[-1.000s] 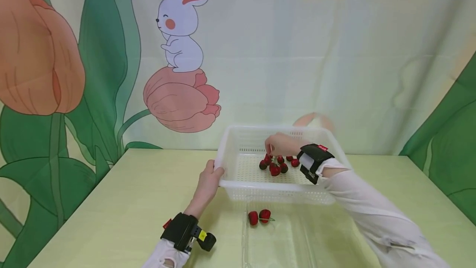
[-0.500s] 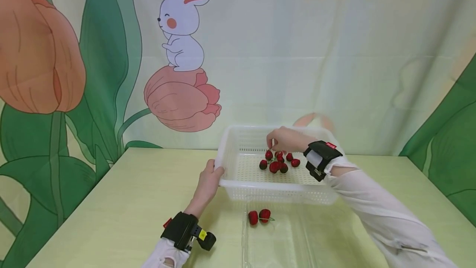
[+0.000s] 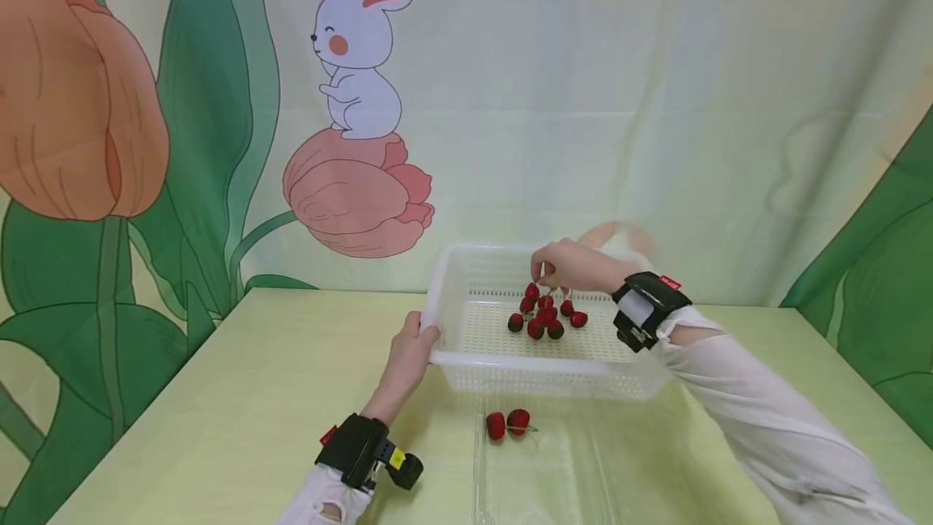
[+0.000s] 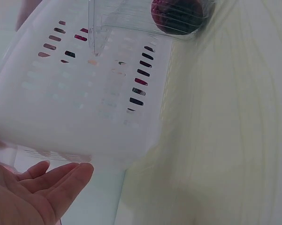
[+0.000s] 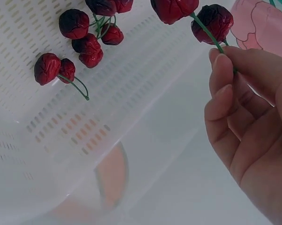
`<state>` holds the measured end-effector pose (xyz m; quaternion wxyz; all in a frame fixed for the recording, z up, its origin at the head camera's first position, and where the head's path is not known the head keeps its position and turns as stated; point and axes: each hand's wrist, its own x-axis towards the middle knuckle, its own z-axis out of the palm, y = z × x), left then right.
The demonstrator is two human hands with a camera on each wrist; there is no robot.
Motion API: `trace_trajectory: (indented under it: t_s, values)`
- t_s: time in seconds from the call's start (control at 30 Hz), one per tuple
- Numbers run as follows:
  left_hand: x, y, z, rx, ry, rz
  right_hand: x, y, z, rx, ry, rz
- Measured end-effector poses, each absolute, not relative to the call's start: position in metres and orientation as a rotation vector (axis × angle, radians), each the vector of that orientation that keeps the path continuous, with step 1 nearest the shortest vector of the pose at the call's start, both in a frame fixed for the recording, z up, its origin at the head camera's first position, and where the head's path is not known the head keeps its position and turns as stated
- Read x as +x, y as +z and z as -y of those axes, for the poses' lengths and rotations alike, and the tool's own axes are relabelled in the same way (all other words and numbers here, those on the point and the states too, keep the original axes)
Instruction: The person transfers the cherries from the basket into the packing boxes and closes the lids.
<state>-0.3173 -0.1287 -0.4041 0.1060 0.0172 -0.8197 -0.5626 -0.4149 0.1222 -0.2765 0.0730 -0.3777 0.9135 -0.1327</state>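
My right hand (image 3: 576,266) is raised over the back of a white perforated plastic basket (image 3: 547,361). Thumb and forefinger pinch the green stem (image 5: 209,30) of a pair of dark red cherries (image 5: 216,23), which dangle from it. Several more cherries (image 3: 555,329) with green stems lie on the basket floor below. At the basket's left rim my left hand (image 3: 404,355) holds on, thumb at the top edge; in the left wrist view its fingers (image 4: 70,187) reach along the outside of the rim. Two cherries (image 3: 496,426) sit in a clear plastic box (image 3: 539,484) in front of the basket.
The basket tilts slightly over the far edge of the clear box. A pale yellow cloth (image 3: 255,403) covers the table. Behind stands a printed curtain (image 3: 510,104) with a rabbit and tulips, close to the basket's back wall.
My right hand has risen and moved right, drawing a cherry pair up by its stem from the pile. The left hand and the two cherries in the clear box have stayed put.
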Motion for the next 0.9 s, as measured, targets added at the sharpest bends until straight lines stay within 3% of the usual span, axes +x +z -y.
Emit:
trace_trajectory:
  t_s: [0.9]
  values:
    - [-0.317, -0.404, 0.129, 0.062, -1.653, 2.427, -0.371, -0.247, -0.125, -1.321, -0.454, -2.763]
